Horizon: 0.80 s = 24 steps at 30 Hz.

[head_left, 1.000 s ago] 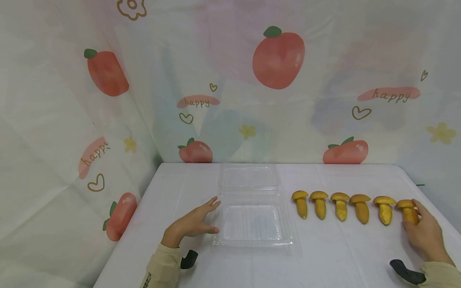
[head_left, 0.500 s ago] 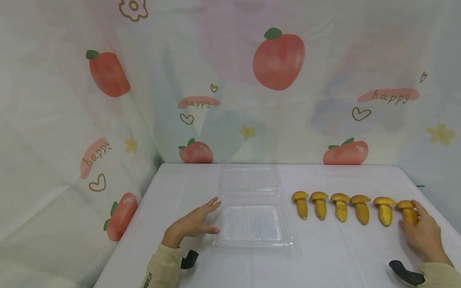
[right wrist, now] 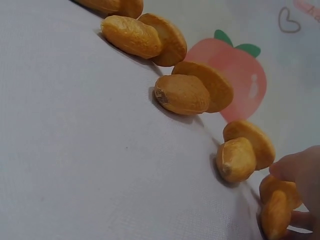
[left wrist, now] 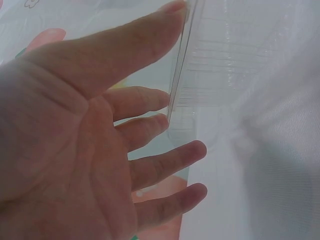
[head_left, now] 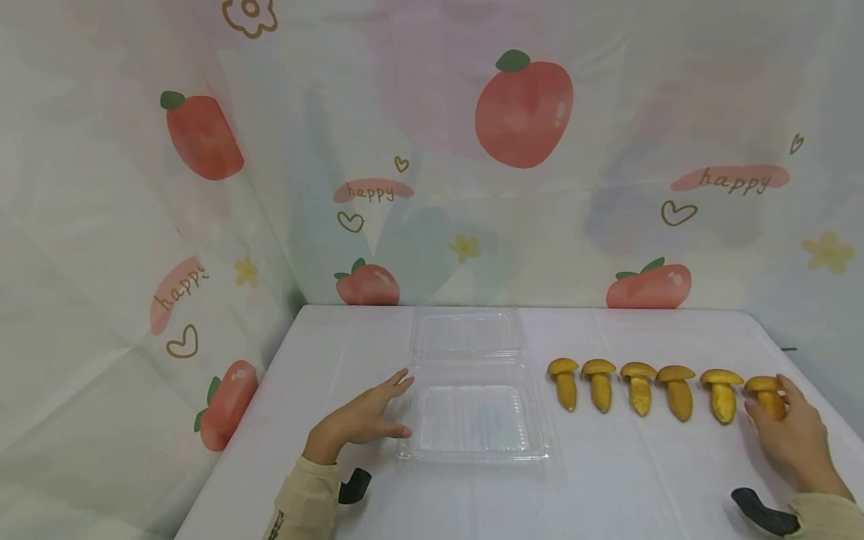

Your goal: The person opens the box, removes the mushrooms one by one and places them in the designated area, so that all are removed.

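In the head view, my left hand [head_left: 364,420] lies beside the left edge of an open clear plastic clamshell container [head_left: 472,375]. Its fingers are spread, and in the left wrist view the thumb and two fingertips meet the container's rim [left wrist: 181,65]. At the right, my right hand [head_left: 793,435] is around the rightmost yellow-brown mushroom [head_left: 768,401], thumb on one side and fingers on the other. The right wrist view shows that mushroom [right wrist: 276,215] on the cloth, with the thumb tip near its cap; some of the fingers are hidden.
Several similar mushrooms, among them one next to the held-around one [head_left: 722,396] and one at the left end [head_left: 563,384], lie in a row right of the container. A white cloth covers the table [head_left: 607,487]. A printed curtain [head_left: 432,112] hangs behind and at the left.
The right thumb has shifted left and slightly up, away from the rightmost mushroom's stem. My left hand, the container and the other mushrooms stay where they were.
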Tool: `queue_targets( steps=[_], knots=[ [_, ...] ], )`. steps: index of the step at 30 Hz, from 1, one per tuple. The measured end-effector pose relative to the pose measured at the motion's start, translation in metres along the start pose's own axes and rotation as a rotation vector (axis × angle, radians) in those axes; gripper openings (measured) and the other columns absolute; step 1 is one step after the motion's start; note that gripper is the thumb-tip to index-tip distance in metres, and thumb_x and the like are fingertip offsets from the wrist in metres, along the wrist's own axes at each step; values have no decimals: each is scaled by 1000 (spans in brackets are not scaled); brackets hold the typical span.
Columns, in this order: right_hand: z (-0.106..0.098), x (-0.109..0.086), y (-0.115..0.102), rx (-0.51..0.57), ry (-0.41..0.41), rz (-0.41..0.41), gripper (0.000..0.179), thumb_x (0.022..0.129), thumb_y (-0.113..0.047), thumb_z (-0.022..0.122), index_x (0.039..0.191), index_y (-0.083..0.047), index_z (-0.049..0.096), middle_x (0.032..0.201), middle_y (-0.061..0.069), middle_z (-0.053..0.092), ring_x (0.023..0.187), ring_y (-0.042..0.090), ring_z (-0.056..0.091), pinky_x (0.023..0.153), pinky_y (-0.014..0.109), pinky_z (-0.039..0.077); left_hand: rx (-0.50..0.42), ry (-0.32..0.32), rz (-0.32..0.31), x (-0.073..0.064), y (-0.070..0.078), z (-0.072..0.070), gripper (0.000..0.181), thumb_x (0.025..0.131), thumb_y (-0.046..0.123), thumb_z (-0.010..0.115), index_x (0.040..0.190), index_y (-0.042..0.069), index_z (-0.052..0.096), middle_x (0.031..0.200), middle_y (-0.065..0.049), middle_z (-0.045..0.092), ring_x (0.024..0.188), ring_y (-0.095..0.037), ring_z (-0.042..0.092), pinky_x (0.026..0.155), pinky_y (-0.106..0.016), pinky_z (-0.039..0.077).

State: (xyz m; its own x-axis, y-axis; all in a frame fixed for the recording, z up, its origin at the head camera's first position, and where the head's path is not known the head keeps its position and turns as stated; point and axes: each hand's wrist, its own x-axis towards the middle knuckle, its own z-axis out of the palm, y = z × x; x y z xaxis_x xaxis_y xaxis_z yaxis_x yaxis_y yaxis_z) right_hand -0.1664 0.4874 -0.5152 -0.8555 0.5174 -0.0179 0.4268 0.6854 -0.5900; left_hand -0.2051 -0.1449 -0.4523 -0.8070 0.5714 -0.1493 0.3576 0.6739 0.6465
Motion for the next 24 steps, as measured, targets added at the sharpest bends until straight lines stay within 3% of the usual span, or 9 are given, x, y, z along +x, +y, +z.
queue_targets(
  steps=[10, 17, 24],
  knots=[
    [-6, -1, -2, -10, -10, 23, 74, 106, -26, 41, 159, 4, -2, 155, 46, 12, 143, 63, 18, 113, 74, 26, -8, -3, -5, 0, 0, 0, 88, 89, 24, 79, 159, 3, 29, 170, -17, 18, 155, -39, 24, 121, -60, 29],
    [-15, -5, -10, -50, 34, 20, 74, 102, -22, 41, 158, 8, 3, 157, 44, 10, 147, 61, 11, 118, 73, 17, -7, -7, -10, 0, 0, -1, 88, 89, 25, 79, 159, 4, 29, 170, -16, 18, 155, -39, 24, 121, -61, 29],
    [-24, -13, -27, -25, 85, 34, 75, 97, -24, 39, 158, 7, 8, 159, 42, 10, 149, 60, 10, 119, 74, 17, -2, -8, -16, 1, -4, 0, 89, 88, 27, 79, 159, 5, 29, 170, -14, 18, 155, -38, 24, 121, -60, 30]
  ],
)
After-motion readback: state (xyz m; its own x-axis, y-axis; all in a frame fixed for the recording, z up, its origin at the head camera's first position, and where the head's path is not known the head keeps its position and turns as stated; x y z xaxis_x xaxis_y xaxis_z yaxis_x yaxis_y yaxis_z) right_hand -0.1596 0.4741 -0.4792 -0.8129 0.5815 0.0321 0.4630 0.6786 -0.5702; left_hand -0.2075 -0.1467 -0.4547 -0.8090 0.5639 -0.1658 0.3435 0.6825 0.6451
